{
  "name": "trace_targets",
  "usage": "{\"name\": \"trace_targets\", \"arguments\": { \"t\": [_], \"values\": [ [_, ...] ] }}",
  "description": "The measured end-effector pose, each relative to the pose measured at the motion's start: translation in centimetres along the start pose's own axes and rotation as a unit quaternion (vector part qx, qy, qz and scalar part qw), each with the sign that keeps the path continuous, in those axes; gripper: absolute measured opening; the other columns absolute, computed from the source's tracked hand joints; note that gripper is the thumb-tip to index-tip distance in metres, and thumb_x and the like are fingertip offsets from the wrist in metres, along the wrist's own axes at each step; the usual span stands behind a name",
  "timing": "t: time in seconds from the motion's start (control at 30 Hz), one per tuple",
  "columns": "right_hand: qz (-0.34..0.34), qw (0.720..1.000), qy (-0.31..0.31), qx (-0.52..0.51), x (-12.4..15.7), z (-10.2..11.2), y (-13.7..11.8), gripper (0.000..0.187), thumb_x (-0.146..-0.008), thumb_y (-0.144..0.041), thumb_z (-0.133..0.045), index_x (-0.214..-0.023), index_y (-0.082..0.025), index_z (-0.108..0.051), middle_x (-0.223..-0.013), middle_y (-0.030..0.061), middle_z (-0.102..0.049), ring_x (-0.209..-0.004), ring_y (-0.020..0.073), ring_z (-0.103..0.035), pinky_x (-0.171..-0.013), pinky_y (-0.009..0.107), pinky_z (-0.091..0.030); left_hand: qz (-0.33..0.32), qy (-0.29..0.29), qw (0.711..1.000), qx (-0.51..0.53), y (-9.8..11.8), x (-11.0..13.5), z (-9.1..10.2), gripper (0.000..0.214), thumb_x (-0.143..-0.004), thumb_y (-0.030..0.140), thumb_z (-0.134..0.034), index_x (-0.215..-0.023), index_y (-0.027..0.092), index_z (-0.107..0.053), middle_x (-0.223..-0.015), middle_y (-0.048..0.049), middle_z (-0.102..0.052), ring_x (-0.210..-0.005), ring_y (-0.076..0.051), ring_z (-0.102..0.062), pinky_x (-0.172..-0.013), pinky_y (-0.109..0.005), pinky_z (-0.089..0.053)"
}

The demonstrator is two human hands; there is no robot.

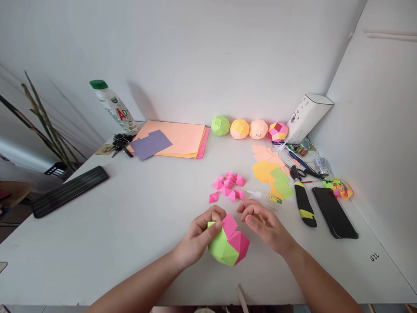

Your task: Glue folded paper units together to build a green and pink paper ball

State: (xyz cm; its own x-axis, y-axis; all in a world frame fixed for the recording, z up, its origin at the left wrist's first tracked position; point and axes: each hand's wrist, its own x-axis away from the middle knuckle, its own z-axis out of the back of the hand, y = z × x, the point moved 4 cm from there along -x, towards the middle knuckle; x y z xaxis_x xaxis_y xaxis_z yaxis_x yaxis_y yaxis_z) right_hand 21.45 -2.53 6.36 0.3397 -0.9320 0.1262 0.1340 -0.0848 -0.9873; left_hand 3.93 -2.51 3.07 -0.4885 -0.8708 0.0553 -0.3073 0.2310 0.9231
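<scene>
My left hand (202, 234) pinches the upper left edge of a paper polyhedron (224, 250), lime green on its lower left and pink on its right side. One pink square flap (230, 225) stands up at its top. To the right, my right hand (263, 222) hovers apart from the model, fingers loosely curved and spread, with nothing in them. Just beyond both hands lies a heap of small folded pink paper pieces (227, 186). A glue tube (275, 198) with a clear body and white nozzle rests behind my right hand.
Four finished paper balls, one green (220, 125), line the wall. Orange paper pieces (264, 170), a utility knife (304, 202), scissors (298, 173) and a phone (335, 213) lie right. Coloured sheets (182, 137), keys (122, 142), a bottle (115, 106) and a long black object (70, 191) are left.
</scene>
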Motion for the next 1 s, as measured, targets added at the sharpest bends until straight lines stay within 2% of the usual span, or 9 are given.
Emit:
{"name": "trace_targets", "arguments": {
  "t": [0.13, 0.37, 0.5, 0.63, 0.83, 1.0],
  "values": [
    [-0.013, 0.993, -0.106, -0.046, 0.2, -0.6, -0.2, 0.021, -0.080, -0.038, -0.066, -0.076, -0.018, -0.063, -0.102, 0.0065, -0.057, -0.096, 0.0203, -0.055, -0.085, 0.035, -0.043, -0.025, 0.027, 0.999, 0.001, 0.0, 0.1, 0.3, 0.026, -0.087, 0.035, -0.052, -0.070, 0.016, -0.050, -0.089, -0.0023, -0.044, -0.076, -0.013, -0.042, -0.063, -0.024, -0.034],
    [-0.030, 0.983, -0.134, -0.121, 0.1, -1.4, 0.3, 0.018, -0.080, -0.031, -0.067, -0.071, -0.016, -0.060, -0.094, 0.0051, -0.058, -0.082, 0.0152, -0.055, -0.070, 0.029, -0.045, 0.027, -0.023, 0.999, -0.006, -0.1, 0.0, -0.1, 0.032, -0.085, 0.040, -0.054, -0.065, 0.015, -0.050, -0.087, -0.0026, -0.045, -0.073, -0.013, -0.042, -0.062, -0.025, -0.033],
    [-0.048, 0.984, -0.126, -0.120, 0.1, -1.8, 0.8, 0.022, -0.079, -0.031, -0.067, -0.069, -0.015, -0.056, -0.085, 0.0027, -0.056, -0.073, 0.0123, -0.050, -0.063, 0.026, -0.040, 0.042, -0.032, 0.998, -0.032, 0.0, -0.2, -0.5, 0.036, -0.087, 0.038, -0.052, -0.061, 0.015, -0.045, -0.081, -0.0012, -0.044, -0.072, -0.013, -0.042, -0.066, -0.026, -0.034],
    [-0.052, 0.984, -0.108, -0.129, 0.1, -2.1, 1.1, 0.025, -0.080, -0.034, -0.065, -0.068, -0.016, -0.052, -0.074, -0.0004, -0.050, -0.063, 0.0098, -0.043, -0.055, 0.024, -0.034, 0.039, -0.051, 0.997, -0.048, 0.3, -0.1, -0.9, 0.036, -0.087, 0.038, -0.052, -0.061, 0.015, -0.044, -0.084, -0.0020, -0.045, -0.076, -0.014, -0.044, -0.070, -0.027, -0.036],
    [-0.026, 0.988, -0.078, -0.130, 0.5, -2.5, 0.9, 0.025, -0.084, -0.035, -0.060, -0.070, -0.017, -0.050, -0.070, -0.0018, -0.046, -0.058, 0.0088, -0.038, -0.051, 0.023, -0.030, 0.032, -0.070, 0.996, -0.049, 0.6, 0.0, -1.1, 0.028, -0.089, 0.038, -0.049, -0.072, 0.015, -0.054, -0.093, -0.0039, -0.046, -0.084, -0.016, -0.046, -0.077, -0.029, -0.039],
    [-0.019, 0.992, -0.059, -0.109, 0.5, -2.4, 1.0, 0.026, -0.085, -0.036, -0.060, -0.070, -0.017, -0.050, -0.067, -0.0030, -0.043, -0.057, 0.0084, -0.035, -0.051, 0.023, -0.029, 0.026, -0.086, 0.995, -0.045, 0.5, 0.1, -1.1, 0.023, -0.086, 0.037, -0.054, -0.079, 0.016, -0.059, -0.096, -0.0050, -0.046, -0.089, -0.017, -0.047, -0.080, -0.030, -0.040]
  ]
}}
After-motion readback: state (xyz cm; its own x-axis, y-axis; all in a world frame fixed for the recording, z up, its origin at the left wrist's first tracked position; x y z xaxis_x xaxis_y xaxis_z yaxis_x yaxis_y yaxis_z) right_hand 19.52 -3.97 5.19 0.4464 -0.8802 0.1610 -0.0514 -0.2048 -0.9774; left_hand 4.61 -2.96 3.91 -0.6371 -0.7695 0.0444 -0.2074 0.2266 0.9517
